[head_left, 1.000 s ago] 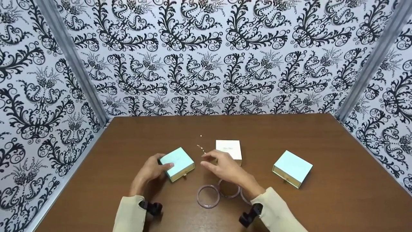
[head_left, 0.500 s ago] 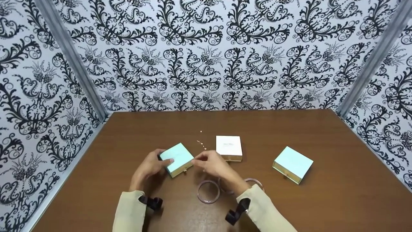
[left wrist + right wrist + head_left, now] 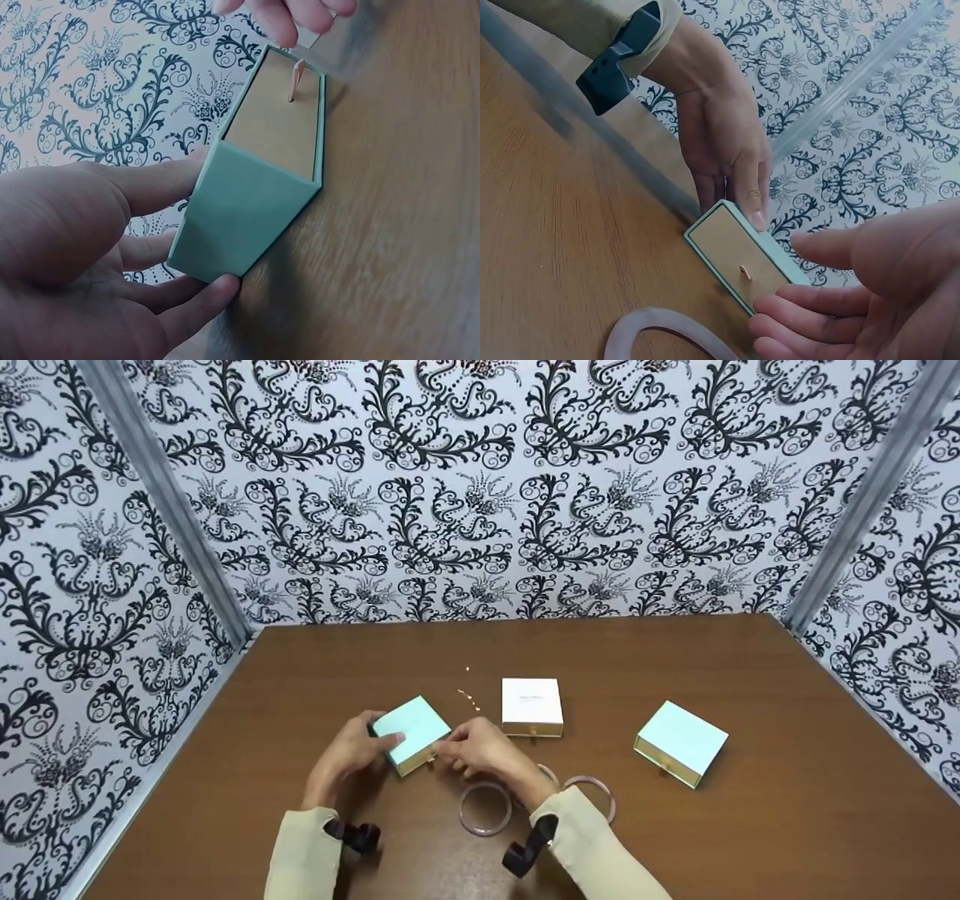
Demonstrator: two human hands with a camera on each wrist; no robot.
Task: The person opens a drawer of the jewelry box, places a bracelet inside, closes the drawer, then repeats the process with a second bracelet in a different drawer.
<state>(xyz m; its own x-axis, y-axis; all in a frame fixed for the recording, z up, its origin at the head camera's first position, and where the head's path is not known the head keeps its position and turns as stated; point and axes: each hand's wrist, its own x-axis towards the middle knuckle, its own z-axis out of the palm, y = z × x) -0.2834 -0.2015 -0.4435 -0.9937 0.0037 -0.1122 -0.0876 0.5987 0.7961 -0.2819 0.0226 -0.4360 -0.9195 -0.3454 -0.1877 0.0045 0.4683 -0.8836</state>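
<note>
- Head view: the left grip (image 3: 361,746) grasps one mint drawer box (image 3: 412,729), its thumb lying on the lid.
- Head view: the right grip (image 3: 480,746) is released, fingers loosely bent, just beside the drawer front of that box.
- Head view: one white drawer box (image 3: 531,701) sits beyond and to the right of the right grip; a second mint drawer box (image 3: 682,739) lies well to its right, making three boxes on the counter (image 3: 750,847).
- Head view: three bangles lie nearer the person than the right grip: a left bangle (image 3: 485,833), a middle bangle (image 3: 548,772) partly hidden by the right forearm, and a right bangle (image 3: 611,804).
- Head view: a few tiny pale beads (image 3: 469,697), too small to count surely, lie just beyond the right grip.
- Left wrist view: the left grip's thumb and fingers clasp the box around its closed sleeve; one pull tab (image 3: 298,79) sticks out at the end away from it, near the right grip's fingertips.
- Right wrist view: the right grip's thumb stands apart from its fingers, beside the same box; one bangle shows to its left.
</note>
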